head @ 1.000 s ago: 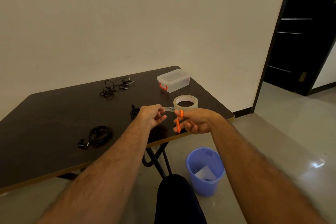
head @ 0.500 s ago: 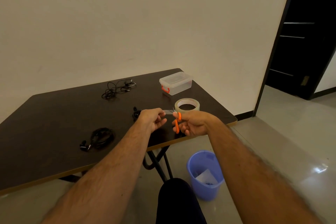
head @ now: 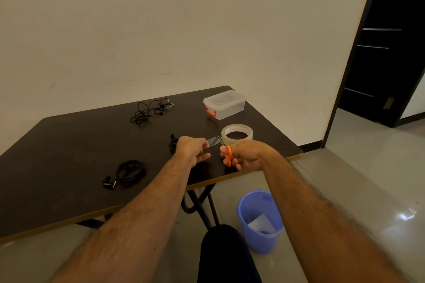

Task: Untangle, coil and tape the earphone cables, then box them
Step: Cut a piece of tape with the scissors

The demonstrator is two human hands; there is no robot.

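My left hand pinches a short strip of clear tape that runs toward the tape roll on the table. My right hand grips small orange-handled scissors, blades up at the tape strip. A coiled black earphone lies near the front left. A second black earphone coil sits just behind my left hand, mostly hidden. A tangled black earphone cable lies at the back. A clear lidded box with an orange latch stands at the back right.
The dark table has a wooden front edge and folding metal legs. A blue bin with paper inside stands on the floor at the right. A dark doorway opens at the far right.
Both hands have stayed close together over the table edge. The scissor blades now meet the tape strip held by my left hand. The view shifted slightly.
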